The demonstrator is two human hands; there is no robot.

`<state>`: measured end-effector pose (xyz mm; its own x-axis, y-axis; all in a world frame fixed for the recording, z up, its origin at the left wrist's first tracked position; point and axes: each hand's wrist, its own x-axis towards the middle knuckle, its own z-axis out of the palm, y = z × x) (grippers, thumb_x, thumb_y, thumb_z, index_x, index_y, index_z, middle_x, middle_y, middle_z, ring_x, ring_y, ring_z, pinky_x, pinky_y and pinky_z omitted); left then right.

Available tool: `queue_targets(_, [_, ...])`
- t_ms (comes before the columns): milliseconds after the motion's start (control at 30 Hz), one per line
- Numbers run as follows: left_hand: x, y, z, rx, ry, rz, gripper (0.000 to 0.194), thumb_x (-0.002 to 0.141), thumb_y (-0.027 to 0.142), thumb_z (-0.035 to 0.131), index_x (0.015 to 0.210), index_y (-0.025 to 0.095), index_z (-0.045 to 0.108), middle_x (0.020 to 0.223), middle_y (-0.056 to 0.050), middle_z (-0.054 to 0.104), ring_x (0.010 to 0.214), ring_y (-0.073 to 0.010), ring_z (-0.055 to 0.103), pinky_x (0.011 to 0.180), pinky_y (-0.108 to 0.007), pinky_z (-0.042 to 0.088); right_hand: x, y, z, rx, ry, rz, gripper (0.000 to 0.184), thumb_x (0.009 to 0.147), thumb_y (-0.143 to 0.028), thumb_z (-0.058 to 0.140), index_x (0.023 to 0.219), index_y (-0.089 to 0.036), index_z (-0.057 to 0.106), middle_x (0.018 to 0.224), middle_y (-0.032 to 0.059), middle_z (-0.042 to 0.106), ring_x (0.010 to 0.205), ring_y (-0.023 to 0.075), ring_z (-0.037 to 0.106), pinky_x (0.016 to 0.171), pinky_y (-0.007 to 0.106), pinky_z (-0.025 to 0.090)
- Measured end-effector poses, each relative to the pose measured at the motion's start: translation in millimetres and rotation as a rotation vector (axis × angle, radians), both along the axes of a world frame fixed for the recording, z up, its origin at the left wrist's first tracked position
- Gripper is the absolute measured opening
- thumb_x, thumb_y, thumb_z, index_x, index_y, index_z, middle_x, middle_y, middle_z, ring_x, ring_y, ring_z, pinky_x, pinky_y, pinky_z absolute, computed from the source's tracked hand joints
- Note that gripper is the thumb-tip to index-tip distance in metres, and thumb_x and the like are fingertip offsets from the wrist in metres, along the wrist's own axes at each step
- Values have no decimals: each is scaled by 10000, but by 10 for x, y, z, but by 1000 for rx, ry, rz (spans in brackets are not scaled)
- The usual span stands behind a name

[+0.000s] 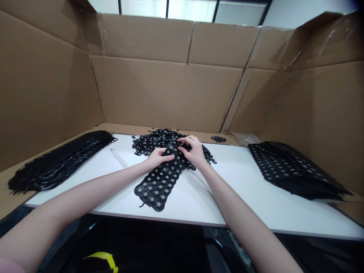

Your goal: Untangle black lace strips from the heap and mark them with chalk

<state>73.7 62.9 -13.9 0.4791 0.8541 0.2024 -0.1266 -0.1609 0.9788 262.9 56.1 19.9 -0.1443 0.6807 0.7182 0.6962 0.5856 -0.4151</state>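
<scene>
Black strip (159, 184) slants away rightward; left hand (157, 158), right hand (195, 150) pinch its far end.

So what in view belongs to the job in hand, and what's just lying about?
In the job:
black strip with pale dots, left hand holding it, right hand at its far end
small black rings heaped behind
likely black left stack and dotted black right stack

Lying about, seemingly:
slim white pen-like tool
curved yellow band
</scene>
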Motion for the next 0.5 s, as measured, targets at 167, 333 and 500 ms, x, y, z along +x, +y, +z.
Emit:
queue_targets(167, [14, -15, 43, 134, 59, 31, 303, 648, 373, 757, 798, 120, 688, 751, -18, 679, 712, -158, 591, 719, -277, 425, -132, -48, -26, -51, -142, 112, 207, 853, -380, 570, 930, -253, 713, 861, 49, 668, 890, 215, 540, 836, 380, 342])
queue_targets(333, [23, -14, 61, 251, 143, 62, 287, 677, 396, 721, 746, 119, 689, 694, -10, 651, 680, -152, 557, 676, -264, 400, -178, -41, -64, -122, -115, 108, 233, 818, -434, 612, 922, -256, 719, 847, 47, 648, 874, 211, 534, 797, 366, 343])
queue_targets(500, [32, 6, 39, 315, 186, 87, 297, 694, 414, 687, 666, 121, 647, 604, 15, 576, 602, -125, 482, 612, -249, 352, -179, -55, -52, -123, -120, 64, 203, 843, -414, 587, 886, -274, 728, 884, 36, 651, 907, 209, 523, 815, 372, 306])
